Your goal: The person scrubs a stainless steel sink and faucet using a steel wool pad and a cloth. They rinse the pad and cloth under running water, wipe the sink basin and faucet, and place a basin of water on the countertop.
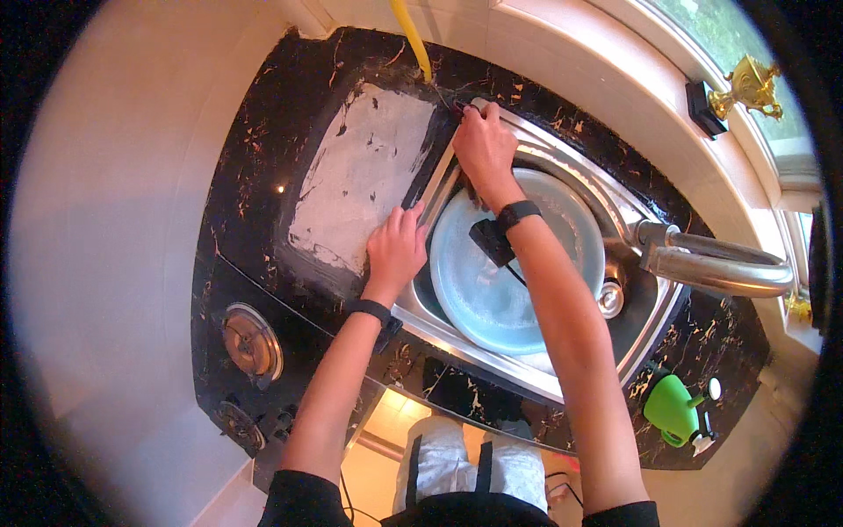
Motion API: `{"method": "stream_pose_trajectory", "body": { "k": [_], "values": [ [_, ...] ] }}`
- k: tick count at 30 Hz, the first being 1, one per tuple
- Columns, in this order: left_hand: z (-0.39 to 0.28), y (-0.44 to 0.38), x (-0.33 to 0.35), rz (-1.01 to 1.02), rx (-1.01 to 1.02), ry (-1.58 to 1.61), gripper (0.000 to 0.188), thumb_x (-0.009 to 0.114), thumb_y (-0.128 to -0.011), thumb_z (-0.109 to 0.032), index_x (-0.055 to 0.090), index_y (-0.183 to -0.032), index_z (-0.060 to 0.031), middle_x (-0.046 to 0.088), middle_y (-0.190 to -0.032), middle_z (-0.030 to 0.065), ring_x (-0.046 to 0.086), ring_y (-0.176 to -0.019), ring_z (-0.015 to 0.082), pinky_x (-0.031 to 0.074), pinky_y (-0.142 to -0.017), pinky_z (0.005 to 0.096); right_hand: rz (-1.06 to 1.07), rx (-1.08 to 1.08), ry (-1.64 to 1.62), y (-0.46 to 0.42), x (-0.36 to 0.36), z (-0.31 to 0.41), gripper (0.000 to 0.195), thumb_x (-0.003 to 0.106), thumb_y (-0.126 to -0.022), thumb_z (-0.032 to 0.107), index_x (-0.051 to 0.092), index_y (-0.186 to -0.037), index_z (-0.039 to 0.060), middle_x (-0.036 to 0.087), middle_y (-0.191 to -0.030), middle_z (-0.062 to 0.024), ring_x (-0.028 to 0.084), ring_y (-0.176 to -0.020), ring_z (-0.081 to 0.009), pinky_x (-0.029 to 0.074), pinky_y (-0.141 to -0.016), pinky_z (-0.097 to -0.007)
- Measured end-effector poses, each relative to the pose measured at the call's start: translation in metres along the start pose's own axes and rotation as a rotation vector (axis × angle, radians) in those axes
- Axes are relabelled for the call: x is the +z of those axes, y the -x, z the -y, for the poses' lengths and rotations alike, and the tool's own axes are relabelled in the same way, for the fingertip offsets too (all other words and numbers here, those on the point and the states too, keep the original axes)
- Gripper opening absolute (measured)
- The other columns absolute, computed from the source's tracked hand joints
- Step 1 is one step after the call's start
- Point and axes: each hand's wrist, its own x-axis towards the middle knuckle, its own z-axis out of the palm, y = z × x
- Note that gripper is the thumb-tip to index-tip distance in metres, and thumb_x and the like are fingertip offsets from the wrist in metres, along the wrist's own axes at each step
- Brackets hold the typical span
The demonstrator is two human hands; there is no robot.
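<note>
My right hand [486, 146] grips a small dark reddish object [463, 109] at the back left corner of the steel sink [461, 352]. What that object is cannot be made out, as my fingers cover most of it. My left hand [397, 249] lies lower down, fingers against the sink's left rim, beside a pale rectangular patch [362, 178] with dark smears on the black counter. Its palm side is hidden. Inside the sink stands a round light-blue basin [487, 316] holding cloudy liquid. A black wristband sits on each wrist, and a black block on a cord hangs below the right one.
A steel faucet [718, 267] arches at the right. Beside the basin is a drain [611, 300]. A green watering can [672, 403] stands front right, a gold trophy cup [747, 89] on the windowsill. A yellow hose [413, 39] reaches the back counter. Stove burners [252, 346] lie front left.
</note>
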Motion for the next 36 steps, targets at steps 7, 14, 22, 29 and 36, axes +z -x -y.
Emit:
{"method": "stream_pose_trajectory", "body": {
  "k": [7,14,22,29,36],
  "values": [
    [-0.002,0.001,0.003,-0.017,0.018,-0.015,0.037,0.066,-0.092,-0.018,0.062,-0.128,-0.0104,0.062,-0.104,0.0136,0.066,-0.090,0.0374,0.054,-0.075,0.0461,0.064,0.129,0.157,-0.034,0.003,-0.004,0.013,0.066,-0.085,0.013,0.071,-0.093,0.0049,0.064,-0.104,-0.0198,0.074,-0.076,-0.0354,0.059,-0.063,-0.0453],
    [-0.004,0.003,0.005,0.015,0.002,-0.069,0.041,0.064,-0.095,-0.023,0.060,-0.134,-0.0121,0.063,-0.109,0.0142,0.066,-0.097,0.0381,0.054,-0.077,0.0490,0.018,0.055,0.193,-0.018,-0.014,-0.051,0.013,0.065,-0.084,0.013,0.067,-0.091,0.0029,0.065,-0.095,-0.0178,0.073,-0.066,-0.0335,0.058,-0.056,-0.0421],
    [-0.001,0.005,0.010,0.004,0.001,-0.079,0.038,0.062,-0.098,-0.021,0.058,-0.133,-0.0102,0.064,-0.114,0.0136,0.066,-0.101,0.0378,0.053,-0.081,0.0485,-0.019,0.111,0.269,0.020,-0.058,-0.116,0.013,0.062,-0.088,0.014,0.063,-0.096,0.0036,0.063,-0.099,-0.0203,0.072,-0.066,-0.0347,0.058,-0.056,-0.0435],
    [-0.005,0.008,0.009,-0.042,0.035,-0.121,0.036,0.064,-0.097,-0.023,0.061,-0.131,-0.0117,0.065,-0.110,0.0110,0.068,-0.095,0.0354,0.055,-0.076,0.0453,-0.027,0.234,0.206,0.056,-0.096,-0.166,0.023,0.060,-0.093,0.019,0.060,-0.110,0.0038,0.063,-0.107,-0.0226,0.073,-0.082,-0.0378,0.059,-0.070,-0.0502],
    [-0.011,0.004,0.009,-0.052,0.063,-0.090,0.036,0.063,-0.097,-0.023,0.060,-0.131,-0.0123,0.065,-0.111,0.0112,0.068,-0.097,0.0356,0.055,-0.077,0.0455,-0.010,0.160,0.545,0.094,-0.076,-0.243,0.018,0.064,-0.092,0.020,0.064,-0.104,0.0066,0.063,-0.095,-0.0193,0.073,-0.072,-0.0291,0.060,-0.056,-0.0362]
  ]
}}
